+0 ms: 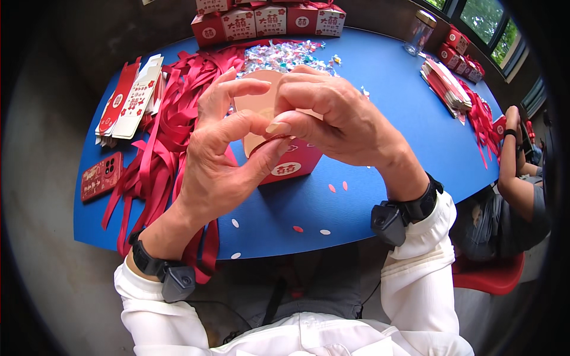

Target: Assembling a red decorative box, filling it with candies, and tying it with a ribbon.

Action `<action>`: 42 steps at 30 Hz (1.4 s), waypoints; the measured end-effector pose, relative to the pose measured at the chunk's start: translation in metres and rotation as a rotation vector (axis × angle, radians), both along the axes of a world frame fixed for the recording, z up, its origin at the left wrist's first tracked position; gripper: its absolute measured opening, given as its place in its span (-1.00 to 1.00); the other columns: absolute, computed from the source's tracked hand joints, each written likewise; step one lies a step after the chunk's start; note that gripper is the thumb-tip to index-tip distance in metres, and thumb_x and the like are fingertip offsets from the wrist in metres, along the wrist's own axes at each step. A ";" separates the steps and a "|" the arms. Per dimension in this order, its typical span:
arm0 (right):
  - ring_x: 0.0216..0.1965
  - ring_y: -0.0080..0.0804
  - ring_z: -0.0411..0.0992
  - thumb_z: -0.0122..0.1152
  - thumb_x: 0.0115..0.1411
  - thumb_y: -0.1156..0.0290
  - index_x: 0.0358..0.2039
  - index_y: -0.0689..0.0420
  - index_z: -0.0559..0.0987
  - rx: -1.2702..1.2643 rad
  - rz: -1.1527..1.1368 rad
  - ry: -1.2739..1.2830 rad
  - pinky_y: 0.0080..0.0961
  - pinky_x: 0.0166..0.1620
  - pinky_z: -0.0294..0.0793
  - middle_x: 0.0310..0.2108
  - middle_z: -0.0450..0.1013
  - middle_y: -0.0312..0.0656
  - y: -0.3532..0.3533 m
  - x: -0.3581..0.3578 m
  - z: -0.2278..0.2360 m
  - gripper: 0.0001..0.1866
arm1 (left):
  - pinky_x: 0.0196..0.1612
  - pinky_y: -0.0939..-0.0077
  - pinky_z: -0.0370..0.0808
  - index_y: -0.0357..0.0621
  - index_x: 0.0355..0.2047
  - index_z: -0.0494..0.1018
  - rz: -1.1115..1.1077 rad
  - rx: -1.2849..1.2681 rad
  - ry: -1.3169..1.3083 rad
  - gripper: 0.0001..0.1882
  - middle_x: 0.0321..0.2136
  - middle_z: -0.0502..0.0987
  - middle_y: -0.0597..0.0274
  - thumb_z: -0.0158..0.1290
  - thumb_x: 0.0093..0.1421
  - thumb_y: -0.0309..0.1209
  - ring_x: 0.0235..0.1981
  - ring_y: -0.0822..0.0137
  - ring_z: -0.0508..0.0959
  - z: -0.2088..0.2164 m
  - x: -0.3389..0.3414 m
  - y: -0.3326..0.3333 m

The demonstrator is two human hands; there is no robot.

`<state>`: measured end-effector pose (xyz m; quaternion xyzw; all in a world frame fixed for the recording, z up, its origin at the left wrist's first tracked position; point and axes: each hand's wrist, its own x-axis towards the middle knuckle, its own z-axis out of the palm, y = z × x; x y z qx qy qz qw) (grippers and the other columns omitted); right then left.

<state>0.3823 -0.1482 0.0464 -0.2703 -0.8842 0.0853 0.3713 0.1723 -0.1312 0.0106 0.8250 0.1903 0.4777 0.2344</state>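
Observation:
A small red gift box (287, 170) stands with its top open on the blue table, in front of me. Its inside is plain pale card, and a white round emblem marks the front. My left hand (222, 139) pinches the near top edge of the box between thumb and forefinger, the other fingers raised and curved. From the other side, my right hand (338, 110) meets it at the same edge, thumb and curled fingers closed there. The two hands hide most of the opening, so what lies inside is unclear.
Left of the box lie red ribbons (169, 127), flat box blanks (132, 101) and a red phone (102, 176). Wrapped candies (285, 56) are heaped behind it; finished boxes (270, 21) stack farther back. A jar (420, 32) and a person's arm (509, 148) are at right.

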 end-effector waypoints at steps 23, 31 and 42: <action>-0.20 -0.30 0.38 0.29 0.22 0.36 -0.41 0.16 0.40 -0.091 0.190 0.046 -0.40 -0.15 0.40 -0.28 0.34 -0.16 0.004 0.012 -0.006 -0.76 | 0.33 0.00 0.08 -0.10 -0.38 0.61 0.037 0.102 0.044 -0.90 0.05 0.43 0.04 0.25 0.05 -0.48 0.24 0.00 0.25 0.002 -0.002 0.001; -0.23 -0.59 0.40 0.26 0.30 0.36 -0.27 0.24 0.49 -0.357 0.468 0.516 -0.61 -0.14 0.42 -0.31 0.44 -0.30 0.009 0.017 -0.002 -0.79 | 0.32 0.03 0.11 -0.11 -0.32 0.59 0.073 0.223 0.118 -0.82 0.00 0.43 0.00 0.26 0.01 -0.50 0.18 0.01 0.31 0.004 -0.003 0.002; -0.41 -0.59 0.36 0.44 0.11 0.09 -0.32 0.16 0.68 -0.195 0.144 0.162 -0.53 -0.30 0.39 -0.45 0.50 -0.35 0.011 0.053 0.017 -0.64 | 0.30 0.24 0.21 -0.20 0.26 0.21 0.046 -0.173 -0.234 -0.43 0.17 0.30 0.02 -0.24 0.45 -0.03 0.27 0.20 0.26 -0.008 -0.001 0.020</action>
